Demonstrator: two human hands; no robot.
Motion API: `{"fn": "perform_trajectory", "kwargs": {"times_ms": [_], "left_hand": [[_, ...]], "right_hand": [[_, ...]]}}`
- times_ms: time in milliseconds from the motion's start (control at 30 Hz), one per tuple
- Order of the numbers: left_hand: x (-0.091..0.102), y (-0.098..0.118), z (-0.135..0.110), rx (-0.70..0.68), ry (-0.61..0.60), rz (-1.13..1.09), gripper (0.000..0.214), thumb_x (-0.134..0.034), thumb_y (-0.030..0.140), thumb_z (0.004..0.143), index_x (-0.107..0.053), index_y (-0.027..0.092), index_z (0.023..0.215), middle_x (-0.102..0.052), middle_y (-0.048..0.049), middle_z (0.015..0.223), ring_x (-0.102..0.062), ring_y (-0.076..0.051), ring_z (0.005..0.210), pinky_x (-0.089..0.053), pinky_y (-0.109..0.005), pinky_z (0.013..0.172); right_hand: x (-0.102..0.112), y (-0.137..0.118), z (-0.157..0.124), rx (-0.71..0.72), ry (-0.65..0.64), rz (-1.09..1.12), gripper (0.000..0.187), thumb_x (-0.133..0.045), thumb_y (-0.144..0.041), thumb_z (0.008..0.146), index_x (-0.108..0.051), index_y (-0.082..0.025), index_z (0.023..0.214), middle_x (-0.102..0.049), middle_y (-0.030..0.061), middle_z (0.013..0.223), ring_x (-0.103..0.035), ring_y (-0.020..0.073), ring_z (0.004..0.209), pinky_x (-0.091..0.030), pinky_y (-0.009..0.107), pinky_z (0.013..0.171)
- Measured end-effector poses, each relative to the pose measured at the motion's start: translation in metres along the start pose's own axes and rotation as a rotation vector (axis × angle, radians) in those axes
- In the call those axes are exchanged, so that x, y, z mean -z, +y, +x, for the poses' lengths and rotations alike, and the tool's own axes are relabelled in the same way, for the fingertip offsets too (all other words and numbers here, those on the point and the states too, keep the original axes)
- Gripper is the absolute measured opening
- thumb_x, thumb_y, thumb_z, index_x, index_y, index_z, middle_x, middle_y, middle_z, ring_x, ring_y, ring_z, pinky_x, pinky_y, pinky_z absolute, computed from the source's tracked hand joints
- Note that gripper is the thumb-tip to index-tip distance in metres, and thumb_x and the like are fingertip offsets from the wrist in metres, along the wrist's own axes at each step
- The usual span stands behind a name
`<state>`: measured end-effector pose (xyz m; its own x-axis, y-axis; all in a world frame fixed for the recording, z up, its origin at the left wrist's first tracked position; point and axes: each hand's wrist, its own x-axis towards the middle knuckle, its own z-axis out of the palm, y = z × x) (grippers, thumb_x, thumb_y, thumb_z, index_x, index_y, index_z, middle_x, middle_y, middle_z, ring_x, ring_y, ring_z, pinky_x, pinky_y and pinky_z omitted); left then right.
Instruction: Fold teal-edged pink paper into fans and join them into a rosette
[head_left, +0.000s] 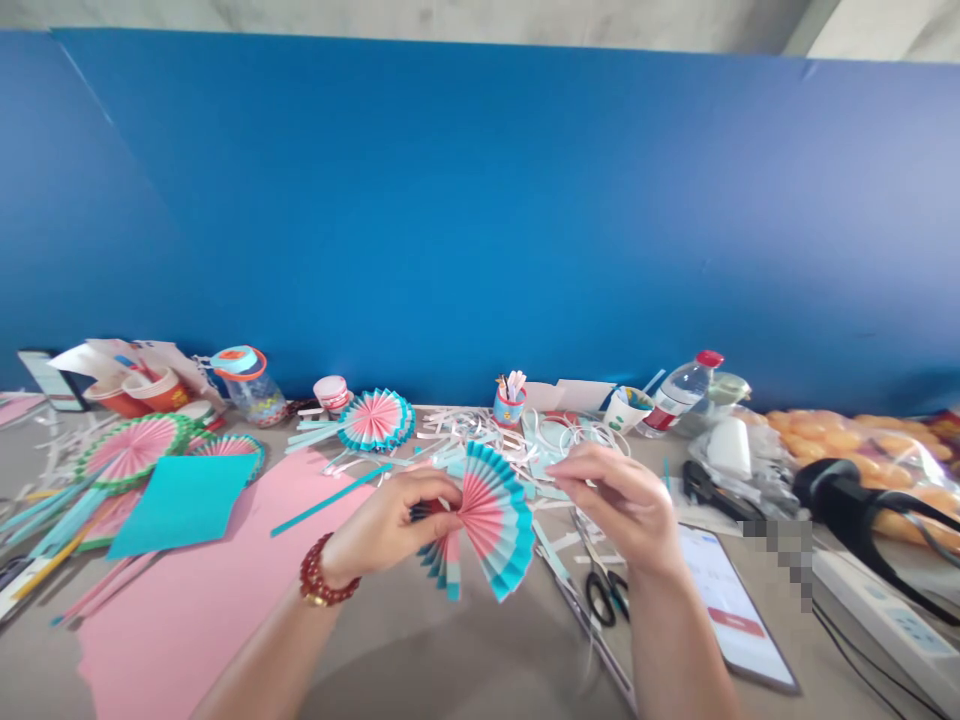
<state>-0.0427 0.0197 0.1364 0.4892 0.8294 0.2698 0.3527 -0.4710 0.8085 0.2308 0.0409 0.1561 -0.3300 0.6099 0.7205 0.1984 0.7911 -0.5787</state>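
Observation:
My left hand [394, 525], with a red bead bracelet at the wrist, pinches the folded hub of a pleated pink paper fan with a teal edge [487, 515]. The fan is spread about halfway open above the table. My right hand [619, 500] is just right of the fan, fingers curled together near its upper edge; what they hold is blurred. Scissors [604, 590] lie on the table below my right hand.
Finished paper rosettes [375, 418] [131, 448] lie at the back left, beside a teal sheet [184, 505] on a pink sheet [202, 590]. Paper strips, cups, a water bottle [679, 392], a phone [731, 605], a power strip and black cables crowd the right. A blue partition [480, 220] stands behind.

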Motion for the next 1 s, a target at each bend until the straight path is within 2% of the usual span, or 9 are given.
{"fn": "perform_trajectory", "kwargs": {"times_ms": [67, 167, 300, 433, 500, 567, 667, 800, 1000], "left_hand": [[-0.003, -0.002, 0.001, 0.077, 0.076, -0.032, 0.019, -0.062, 0.034, 0.089, -0.069, 0.017, 0.091, -0.071, -0.0053, 0.091, -0.063, -0.017, 0.084, -0.049, -0.024, 0.074], [-0.007, -0.008, 0.003, 0.140, 0.176, -0.087, 0.021, -0.063, 0.036, 0.088, -0.070, 0.017, 0.092, -0.072, -0.0059, 0.093, -0.064, -0.020, 0.088, -0.050, -0.026, 0.076], [-0.014, -0.019, 0.007, 0.208, 0.331, -0.349, 0.027, -0.069, 0.041, 0.084, -0.068, 0.016, 0.094, -0.073, -0.0081, 0.096, -0.066, -0.021, 0.090, -0.052, -0.031, 0.080], [-0.020, -0.022, 0.010, 0.299, 0.445, -0.704, 0.038, -0.075, 0.042, 0.079, -0.066, 0.014, 0.103, -0.073, -0.0088, 0.102, -0.068, -0.024, 0.097, -0.052, -0.035, 0.087], [-0.022, -0.020, 0.010, 0.325, 0.453, -0.800, 0.039, -0.076, 0.042, 0.078, -0.065, 0.016, 0.105, -0.073, -0.0072, 0.102, -0.068, -0.023, 0.097, -0.052, -0.033, 0.085], [-0.022, -0.016, 0.011, 0.340, 0.455, -0.855, 0.038, -0.076, 0.042, 0.078, -0.065, 0.017, 0.105, -0.073, -0.0057, 0.101, -0.069, -0.021, 0.093, -0.052, -0.030, 0.081], [-0.023, -0.015, 0.011, 0.334, 0.481, -0.882, 0.036, -0.077, 0.041, 0.077, -0.066, 0.017, 0.101, -0.073, -0.0049, 0.101, -0.068, -0.020, 0.092, -0.052, -0.028, 0.080], [-0.024, -0.017, 0.009, 0.364, 0.417, -0.869, 0.039, -0.081, 0.039, 0.072, -0.067, 0.016, 0.100, -0.073, -0.0053, 0.098, -0.068, -0.019, 0.092, -0.051, -0.028, 0.080], [-0.023, -0.013, 0.005, 0.447, 0.323, -0.847, 0.036, -0.086, 0.035, 0.066, -0.067, 0.016, 0.090, -0.071, -0.0035, 0.090, -0.066, -0.015, 0.081, -0.049, -0.023, 0.072]], "right_hand": [[-0.001, 0.001, -0.001, -0.077, 0.082, -0.031, 0.014, -0.060, -0.018, 0.090, -0.073, -0.022, 0.093, -0.066, 0.0035, 0.074, -0.061, 0.0163, 0.066, -0.048, 0.028, 0.057], [-0.005, 0.006, -0.002, -0.210, 0.107, -0.026, 0.014, -0.060, -0.025, 0.092, -0.072, -0.021, 0.098, -0.066, 0.0039, 0.080, -0.060, 0.0150, 0.067, -0.048, 0.026, 0.057], [-0.016, 0.013, -0.002, -0.308, -0.025, 0.027, 0.024, -0.061, -0.032, 0.092, -0.067, -0.021, 0.113, -0.068, 0.0061, 0.095, -0.065, 0.0175, 0.083, -0.054, 0.028, 0.072], [-0.036, 0.016, -0.006, -0.360, -0.275, 0.050, 0.068, -0.072, -0.039, 0.083, -0.043, -0.023, 0.143, -0.062, 0.0123, 0.124, -0.063, 0.0245, 0.106, -0.054, 0.042, 0.093], [-0.047, 0.017, -0.008, -0.402, -0.269, 0.059, 0.090, -0.077, -0.038, 0.078, -0.027, -0.026, 0.152, -0.058, 0.0137, 0.130, -0.062, 0.0253, 0.109, -0.053, 0.045, 0.094], [-0.056, 0.016, -0.010, -0.439, -0.222, 0.115, 0.099, -0.077, -0.033, 0.078, -0.015, -0.028, 0.155, -0.058, 0.0132, 0.129, -0.062, 0.0241, 0.108, -0.054, 0.045, 0.093], [-0.063, 0.014, -0.011, -0.451, -0.191, 0.221, 0.093, -0.071, -0.027, 0.083, -0.012, -0.027, 0.155, -0.065, 0.0093, 0.113, -0.065, 0.0215, 0.102, -0.056, 0.041, 0.087], [-0.059, 0.010, -0.010, -0.412, -0.100, 0.237, 0.071, -0.063, -0.027, 0.089, -0.028, -0.025, 0.151, -0.067, 0.0075, 0.104, -0.065, 0.0187, 0.090, -0.056, 0.032, 0.076], [-0.052, 0.001, -0.007, -0.440, -0.003, 0.287, 0.048, -0.064, -0.033, 0.090, -0.051, -0.026, 0.136, -0.066, 0.0089, 0.115, -0.066, 0.0202, 0.096, -0.056, 0.029, 0.077]]}}
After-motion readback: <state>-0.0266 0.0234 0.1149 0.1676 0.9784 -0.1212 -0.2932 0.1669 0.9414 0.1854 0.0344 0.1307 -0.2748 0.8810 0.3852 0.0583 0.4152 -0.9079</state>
